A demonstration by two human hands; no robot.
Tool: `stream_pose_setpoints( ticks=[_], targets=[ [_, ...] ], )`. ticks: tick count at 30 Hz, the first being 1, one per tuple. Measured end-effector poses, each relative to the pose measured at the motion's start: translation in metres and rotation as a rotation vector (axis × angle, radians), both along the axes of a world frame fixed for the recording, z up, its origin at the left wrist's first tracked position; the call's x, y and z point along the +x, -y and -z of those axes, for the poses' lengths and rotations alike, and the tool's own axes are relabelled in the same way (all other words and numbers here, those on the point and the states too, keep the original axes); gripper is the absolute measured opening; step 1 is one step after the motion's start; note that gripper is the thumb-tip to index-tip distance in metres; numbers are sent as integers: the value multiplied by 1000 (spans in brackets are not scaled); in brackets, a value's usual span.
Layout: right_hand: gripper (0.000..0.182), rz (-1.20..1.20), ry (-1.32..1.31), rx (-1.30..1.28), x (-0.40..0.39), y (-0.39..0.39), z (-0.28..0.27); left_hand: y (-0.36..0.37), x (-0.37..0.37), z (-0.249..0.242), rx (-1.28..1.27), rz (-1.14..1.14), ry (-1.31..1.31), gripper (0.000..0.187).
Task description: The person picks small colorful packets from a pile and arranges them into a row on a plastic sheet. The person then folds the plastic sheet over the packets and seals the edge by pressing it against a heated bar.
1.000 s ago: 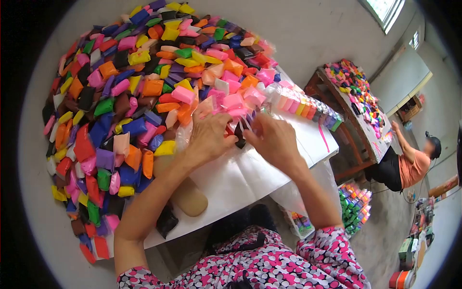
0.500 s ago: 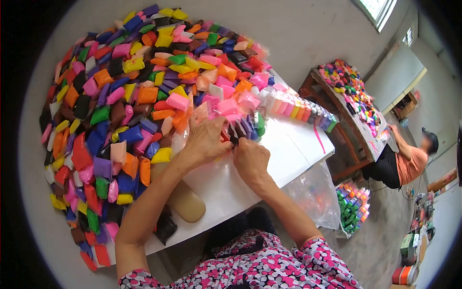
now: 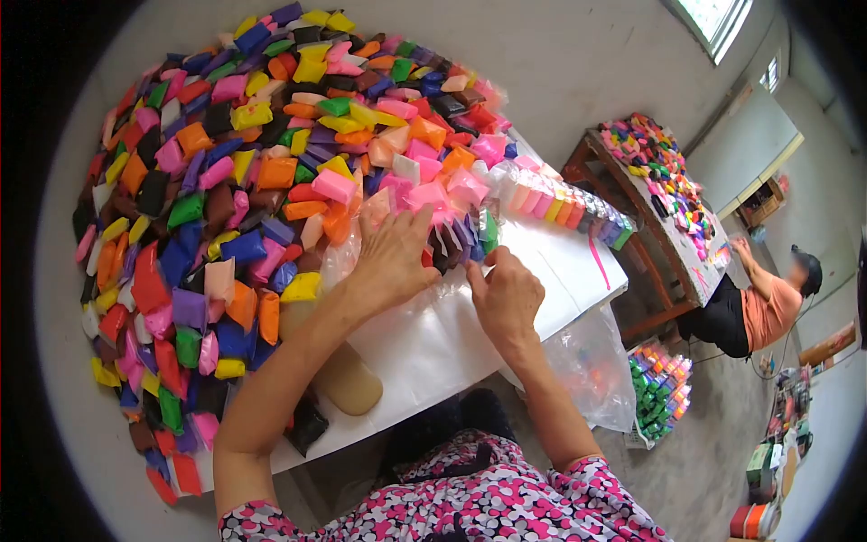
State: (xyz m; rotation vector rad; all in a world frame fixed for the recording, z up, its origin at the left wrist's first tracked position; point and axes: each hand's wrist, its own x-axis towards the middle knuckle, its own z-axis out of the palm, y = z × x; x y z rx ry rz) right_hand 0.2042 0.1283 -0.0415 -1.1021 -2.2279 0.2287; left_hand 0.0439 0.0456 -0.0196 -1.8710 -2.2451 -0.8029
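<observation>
Our right hand [image 3: 508, 303] has shifted outward from our left hand [image 3: 388, 257] since the earlier frame. Between them, the bunch of dark and purple packets [image 3: 452, 242] sits over the white tabletop [image 3: 415, 348], with a green packet [image 3: 489, 232] at its right end. Our left thumb and fingers stand apart beside the bunch; our right thumb and forefinger sit close together. We cannot tell whether either grips anything. Gentle, even pressure at both ends should keep the packets aligned without crushing them.

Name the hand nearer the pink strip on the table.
Right: the right hand is beside the pink strip, over the table; the left hand is farther, against the packet pile.
</observation>
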Motion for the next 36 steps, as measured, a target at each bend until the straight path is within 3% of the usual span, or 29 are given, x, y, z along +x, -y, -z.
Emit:
stream_pose_setpoints(
  ticks=[3, 4, 7, 10, 17, 21, 22, 26, 29, 33, 36],
  targets=[
    [42, 41, -132, 23, 0, -13, 2, -2, 2, -14, -70, 28, -45, 74],
    [55, 22, -106, -27, 0, -19, 6, -2, 2, -21, -117, 40, -69, 78],
    [62, -40, -180, -261, -5, -21, 5, 1, -6, -46, -213, 121, 320, 70],
    [70, -57, -200, -309, -8, -30, 16, 20, -16, -49, -22, 95, 206, 62],
    [75, -154, -183, -431, -2, -43, 16, 91, 10, -67, 76, -55, -89, 53],
    [62, -102, -217, -326, 0, -37, 12, 113, 18, -52, 125, -114, -296, 43],
    [44, -51, -204, -195, 3, -27, 6, 117, 20, -50, 134, -107, -327, 42],
    [20, -312, -127, 179, 23, -14, 6, 116, 31, -42, -95, 42, -422, 25],
    [24, -579, 1, 234, 26, -21, 3, 101, 21, -25, -217, 4, -556, 18],
    [19, -658, 184, 265, 19, -38, 13, 90, 18, -14, -130, 0, -675, 17],
    [16, -663, 175, 247, 16, -42, 15, 87, 16, -8, -92, 5, -680, 17]
  ],
)
